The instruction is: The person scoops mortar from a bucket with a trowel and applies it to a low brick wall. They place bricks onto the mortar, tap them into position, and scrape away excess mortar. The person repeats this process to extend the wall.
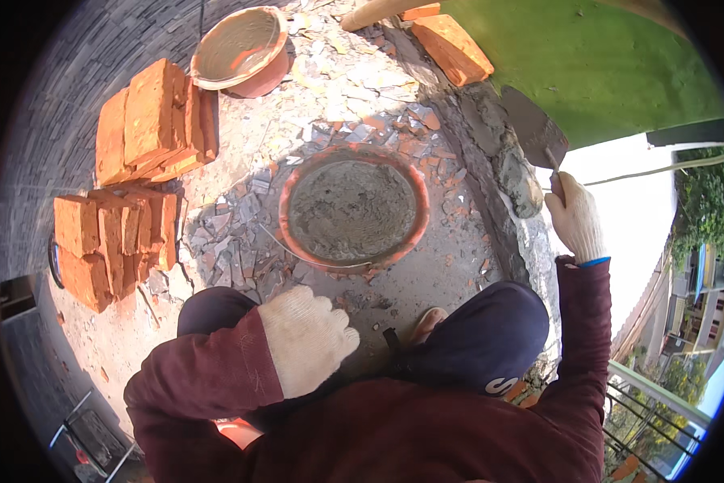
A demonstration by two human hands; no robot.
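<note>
My right hand (577, 217), in a cream knit glove, is closed around the handle of a pointed trowel (531, 125). The trowel's grey blade is over the low wall's edge, beside a ridge of wet mortar (517, 179). My left hand (308, 340), gloved alike, is curled into a loose fist near my left knee; nothing shows in it, though its palm side is hidden. Between my knees and the rubble stands a round orange-rimmed tub (420, 211) filled with grey mortar (352, 208).
Two stacks of orange bricks (148, 121) stand at the left. Behind them is an empty-looking basin (277, 72). A single brick (452, 50) lies on the wall's far end, by a green panel (595, 64). Broken tile pieces (245, 233) litter the ground. Beyond the wall the ground drops away.
</note>
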